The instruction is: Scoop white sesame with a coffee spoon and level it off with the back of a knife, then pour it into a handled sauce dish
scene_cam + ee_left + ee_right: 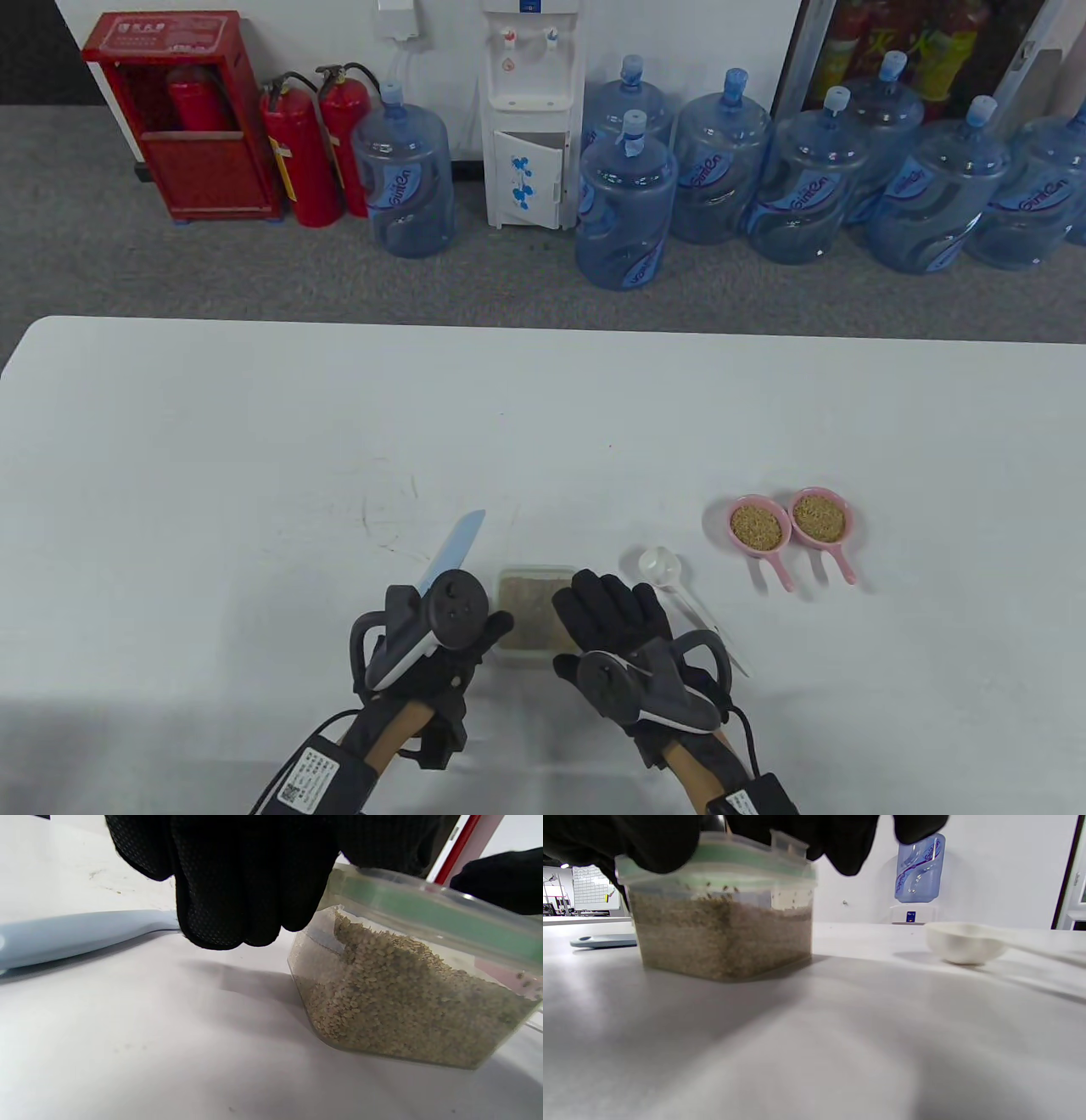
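A clear lidded container of white sesame stands near the table's front edge. My left hand holds its left side, thumb against the rim; in the left wrist view the curled fingers hang at the container corner. My right hand lies over the right side, and its fingers curl over the green-sealed lid. A light blue knife lies just left of the container. A white coffee spoon lies to the right. Two pink handled sauce dishes hold sesame.
The white table stretches wide behind the objects. Beyond its far edge stand water jugs, a dispenser and fire extinguishers on the floor.
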A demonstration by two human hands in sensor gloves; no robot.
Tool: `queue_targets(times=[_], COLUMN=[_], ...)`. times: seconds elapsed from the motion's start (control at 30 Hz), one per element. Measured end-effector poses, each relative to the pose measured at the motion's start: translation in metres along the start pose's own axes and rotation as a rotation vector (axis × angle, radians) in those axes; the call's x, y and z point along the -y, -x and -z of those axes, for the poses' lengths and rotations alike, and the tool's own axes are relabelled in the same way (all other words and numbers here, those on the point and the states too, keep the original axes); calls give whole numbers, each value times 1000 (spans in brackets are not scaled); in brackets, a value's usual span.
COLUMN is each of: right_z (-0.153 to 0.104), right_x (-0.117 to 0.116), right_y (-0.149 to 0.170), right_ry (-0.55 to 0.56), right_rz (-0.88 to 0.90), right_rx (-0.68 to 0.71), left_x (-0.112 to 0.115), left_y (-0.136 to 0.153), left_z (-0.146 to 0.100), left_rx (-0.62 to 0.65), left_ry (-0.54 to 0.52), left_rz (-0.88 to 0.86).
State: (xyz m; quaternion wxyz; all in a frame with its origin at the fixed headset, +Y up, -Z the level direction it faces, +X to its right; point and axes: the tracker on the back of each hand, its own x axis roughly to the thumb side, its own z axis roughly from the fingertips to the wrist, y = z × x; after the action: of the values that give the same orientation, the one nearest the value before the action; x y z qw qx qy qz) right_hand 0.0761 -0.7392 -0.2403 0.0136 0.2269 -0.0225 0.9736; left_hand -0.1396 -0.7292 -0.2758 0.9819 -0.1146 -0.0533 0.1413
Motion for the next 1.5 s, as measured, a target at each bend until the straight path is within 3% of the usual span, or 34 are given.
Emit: queue_targets(times=[0.27, 0.67, 0.93, 1.17, 1.3, 1.5], right_z=[-5, 0, 2, -3, -11, -33], right_x=[10, -1, -3, 8, 27, 59], right_y=[4, 7, 14, 26, 32, 41], right_ry=[-2, -65, -96, -195, -83, 324], right_rz=[-84, 279, 376, 365, 288, 223], right_rx=[-75, -200, -203, -172, -149, -196], left_x=[1, 1, 2, 0, -19, -55], left_y=[-4, -6, -5, 7, 16, 41], left_z=[-2, -4, -4, -5, -12, -30], left_rx=[4, 16, 24, 17, 4, -6], left_ry=[-21, -37, -32, -32, -172, -471], left_rz=[62, 85, 67, 76, 106, 128])
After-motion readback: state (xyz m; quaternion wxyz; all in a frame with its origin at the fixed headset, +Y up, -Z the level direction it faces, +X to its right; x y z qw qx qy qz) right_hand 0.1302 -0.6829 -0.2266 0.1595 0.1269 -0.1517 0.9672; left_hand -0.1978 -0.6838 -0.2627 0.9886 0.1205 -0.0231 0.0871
